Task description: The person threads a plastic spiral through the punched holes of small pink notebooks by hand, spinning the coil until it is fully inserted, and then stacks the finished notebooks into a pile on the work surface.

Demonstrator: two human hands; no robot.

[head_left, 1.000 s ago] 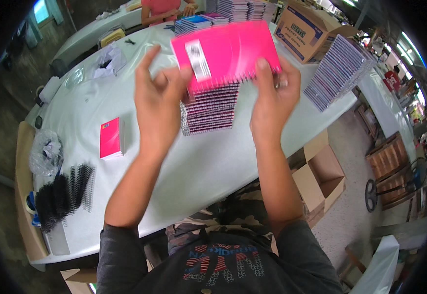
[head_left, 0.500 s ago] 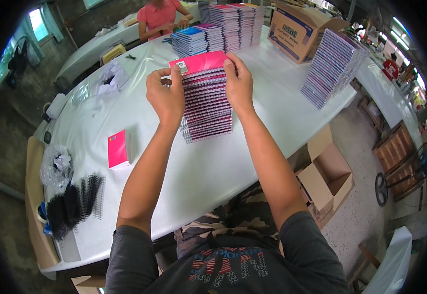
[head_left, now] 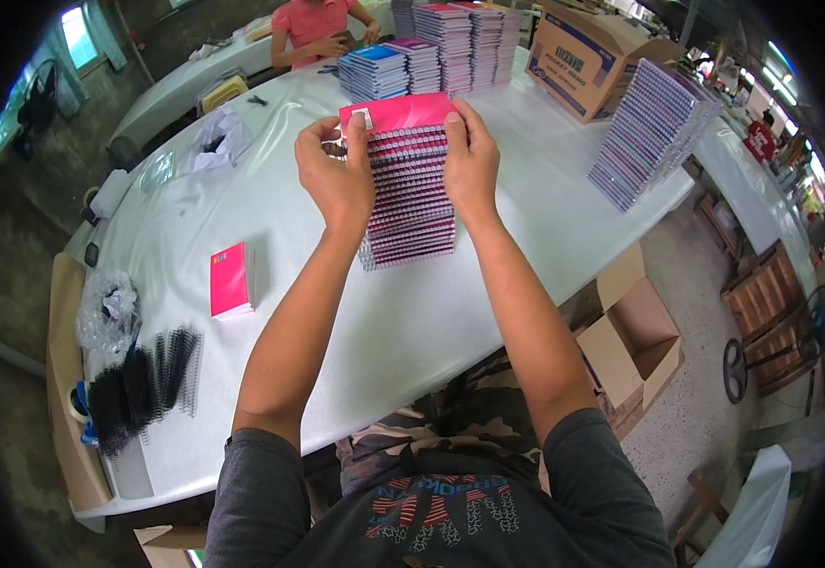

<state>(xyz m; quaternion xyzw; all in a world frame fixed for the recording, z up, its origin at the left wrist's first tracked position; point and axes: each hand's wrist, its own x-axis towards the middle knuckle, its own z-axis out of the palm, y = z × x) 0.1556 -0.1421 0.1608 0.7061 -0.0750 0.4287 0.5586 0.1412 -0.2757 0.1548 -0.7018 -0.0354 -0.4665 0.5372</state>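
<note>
As seen from the head cam, pink notebook (head_left: 412, 111) at top of a stack of spiral-bound notebooks (head_left: 412, 204), nr middle of the white-covered surface (head_left: 545, 180); held at both ends. L hand (head_left: 337, 180): closed on L end of notebook, thumb on cover, other fingers partly hidden. R hand (head_left: 472, 161): closed on R end, thumb likewise on cover. Actual contact btwn notebook & stack: can't tell. Note white label (head_left: 368, 117) on cover, just beside L thumb; print too small to read.

Left of stack, well apart: small pink booklet (head_left: 231, 279), w/ tiny multicoloured print nr top of cover. Nr L edge of surface: clear plastic bag (head_left: 108, 308), black spiral coils (head_left: 138, 388), blue tape dispenser (head_left: 86, 421).

Far side: blue-covered stack (head_left: 375, 74), pink-covered stack (head_left: 446, 47), brown carton (head_left: 573, 66) w/ bold dark lettering & blue printed panels. At R edge: tall spiral-bound stack (head_left: 635, 137). On floor, R: open carton (head_left: 640, 327), flaps out.

In bkgd: co-worker (head_left: 304, 24) in pink top, hands nr blue-covered stack. Lower edge: dark T-shirt (head_left: 431, 530) w/ large red-striped & patterned lettering, plus smaller blue lettering.
</note>
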